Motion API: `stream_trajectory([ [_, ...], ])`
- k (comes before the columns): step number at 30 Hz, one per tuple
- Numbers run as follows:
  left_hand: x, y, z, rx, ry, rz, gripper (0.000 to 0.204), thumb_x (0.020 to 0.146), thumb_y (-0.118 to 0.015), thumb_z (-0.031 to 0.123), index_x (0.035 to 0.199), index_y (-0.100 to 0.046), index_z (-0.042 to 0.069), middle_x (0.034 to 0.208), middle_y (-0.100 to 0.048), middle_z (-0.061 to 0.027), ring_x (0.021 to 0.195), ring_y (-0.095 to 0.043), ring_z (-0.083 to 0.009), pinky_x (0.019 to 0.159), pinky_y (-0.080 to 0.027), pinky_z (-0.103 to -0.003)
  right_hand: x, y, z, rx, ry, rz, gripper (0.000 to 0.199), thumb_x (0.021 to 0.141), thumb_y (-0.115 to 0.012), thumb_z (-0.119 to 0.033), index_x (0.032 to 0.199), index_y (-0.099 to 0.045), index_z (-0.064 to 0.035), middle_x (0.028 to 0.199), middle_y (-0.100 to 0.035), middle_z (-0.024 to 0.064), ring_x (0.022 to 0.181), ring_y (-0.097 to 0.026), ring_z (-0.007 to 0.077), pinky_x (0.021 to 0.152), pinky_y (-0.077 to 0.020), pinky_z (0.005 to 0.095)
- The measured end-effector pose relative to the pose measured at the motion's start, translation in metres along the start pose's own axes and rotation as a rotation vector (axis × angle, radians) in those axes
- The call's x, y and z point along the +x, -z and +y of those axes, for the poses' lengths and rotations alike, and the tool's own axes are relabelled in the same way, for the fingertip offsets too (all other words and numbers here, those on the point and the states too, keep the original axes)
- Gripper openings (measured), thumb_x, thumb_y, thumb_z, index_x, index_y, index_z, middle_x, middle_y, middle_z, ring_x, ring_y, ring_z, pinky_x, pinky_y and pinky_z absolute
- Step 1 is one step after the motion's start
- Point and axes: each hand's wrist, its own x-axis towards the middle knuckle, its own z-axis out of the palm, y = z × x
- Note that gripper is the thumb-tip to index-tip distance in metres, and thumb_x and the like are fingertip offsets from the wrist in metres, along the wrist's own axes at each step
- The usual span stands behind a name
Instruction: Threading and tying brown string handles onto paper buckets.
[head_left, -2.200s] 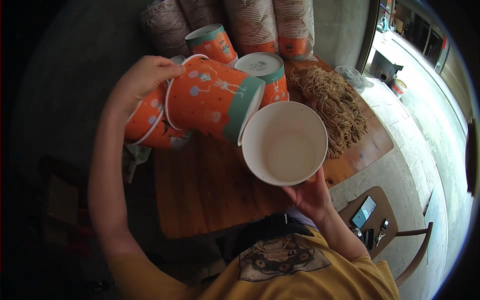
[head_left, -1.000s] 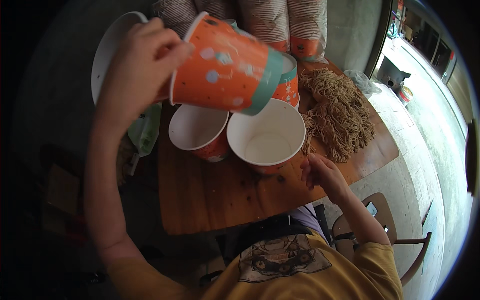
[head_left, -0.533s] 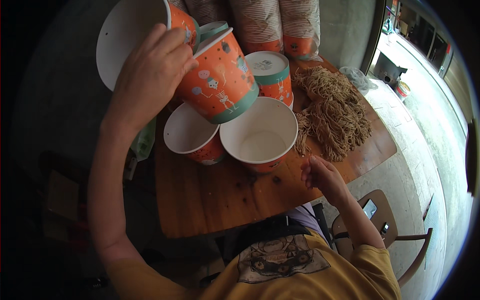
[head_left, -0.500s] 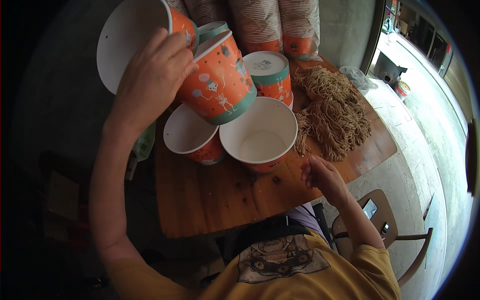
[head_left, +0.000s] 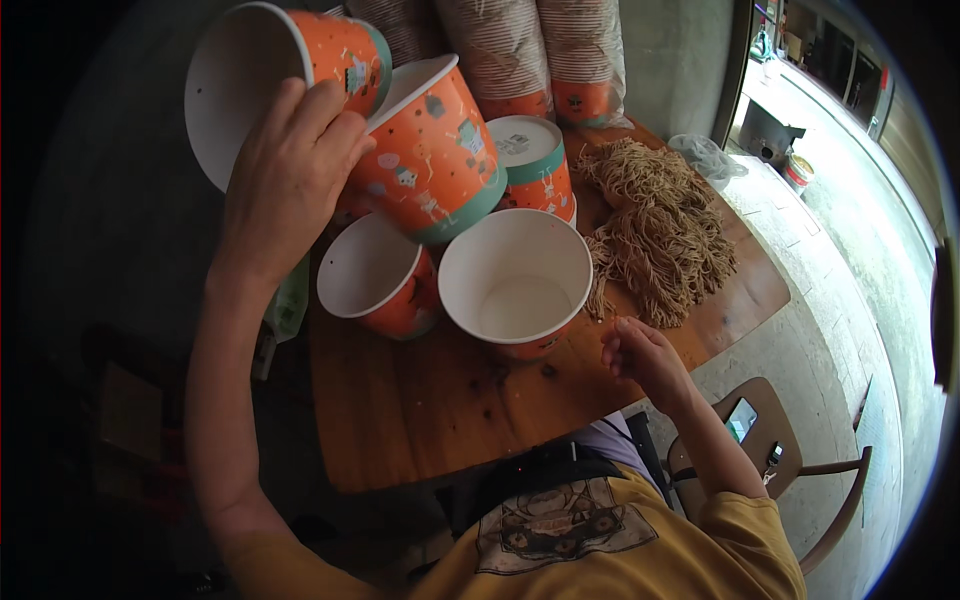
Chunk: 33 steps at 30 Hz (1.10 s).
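1. Cups, held: two orange paper cups, one (head_left: pixel 430 150) tilted with its mouth up and left, the other (head_left: pixel 270 80) behind it with its white inside facing the camera. Both are raised above the bench's far left part.
2. Left hand (head_left: pixel 285 185): fingers wrapped over the sides of both held cups, closed on them.
3. Right hand (head_left: pixel 640 350): low over the bench's near right edge, fingers loosely curled, nothing visibly in them; just right of the big cup and near the noodles' near end.
4. Big cup (head_left: pixel 515 280): upright, open, empty white inside, mid-bench.
5. Small cup (head_left: pixel 375 275): upright, open, touching the big cup's left side, under the held pair.
6. Lidded cup (head_left: pixel 530 160): behind the big cup, white lid on.
7. Noodles (head_left: pixel 655 230): loose tan heap on the right half, reaching near the right edge.
8. Stacks (head_left: pixel 520 50): nested cups, some in clear wrap, along the far edge.
9. Bench (head_left: pixel 430 410): reddish wood planks; bare stretch runs across the near half to the front edge.
10. Room: grey concrete floor to the right, a wooden chair (head_left: pixel 790 460) at lower right with a phone (head_left: pixel 741 418) on its seat; dark on the left.
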Motion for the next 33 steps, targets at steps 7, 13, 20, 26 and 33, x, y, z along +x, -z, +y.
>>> stream_trajectory([
  [7,0.049,-0.059,0.003,0.074,-0.071,0.134,0.012,0.082,-0.064,0.016,0.082,-0.06,0.004,0.097,-0.055,-0.0037,0.097,-0.054,-0.0208,0.078,-0.052,-0.034,0.001,0.001,0.008,0.031,0.008,-0.008,0.03,0.1,-0.045,-0.036,0.097,-0.058,-0.0088,0.077,-0.059,0.0004,0.062,-0.056,0.0082,0.057,-0.0479,0.0212],
  [13,0.072,-0.095,-0.004,0.037,-0.169,0.168,0.014,0.083,-0.066,0.015,0.088,-0.06,0.004,0.091,-0.05,-0.0039,0.091,-0.051,-0.0211,0.076,-0.05,-0.034,-0.006,0.016,0.007,0.075,0.023,0.058,0.026,0.1,-0.046,-0.032,0.096,-0.057,-0.0085,0.076,-0.059,-0.0006,0.062,-0.056,0.0073,0.056,-0.048,0.0213],
  [20,0.079,-0.102,-0.014,-0.055,-0.128,0.153,0.022,0.087,-0.062,0.013,0.108,-0.063,0.007,0.095,-0.05,-0.0044,0.092,-0.051,-0.0216,0.079,-0.049,-0.035,0.007,0.041,-0.011,-0.118,0.226,0.185,0.021,0.098,-0.051,-0.027,0.094,-0.057,-0.0073,0.077,-0.058,-0.0014,0.064,-0.054,0.0078,0.058,-0.0447,0.0207],
  [26,0.08,-0.109,-0.028,-0.03,-0.09,0.169,0.029,0.09,-0.055,0.006,0.118,-0.06,0.01,0.099,-0.051,-0.0048,0.095,-0.051,-0.0218,0.084,-0.049,-0.036,0.061,0.043,-0.016,-0.897,0.616,0.297,0.017,0.089,-0.06,-0.02,0.095,-0.058,-0.0038,0.083,-0.061,0.008,0.076,-0.063,0.0213,0.069,-0.0501,0.0326],
  [33,0.07,-0.083,-0.055,0.038,-0.021,0.225,0.037,0.09,-0.05,0.001,0.124,-0.057,0.014,0.1,-0.051,-0.0054,0.097,-0.051,-0.0246,0.087,-0.047,-0.038,0.119,0.026,-0.022,-1.341,0.839,0.422,0.014,0.086,-0.059,-0.02,0.091,-0.058,-0.0063,0.088,-0.06,0.0114,0.084,-0.061,0.0333,0.07,-0.0506,0.043],
])
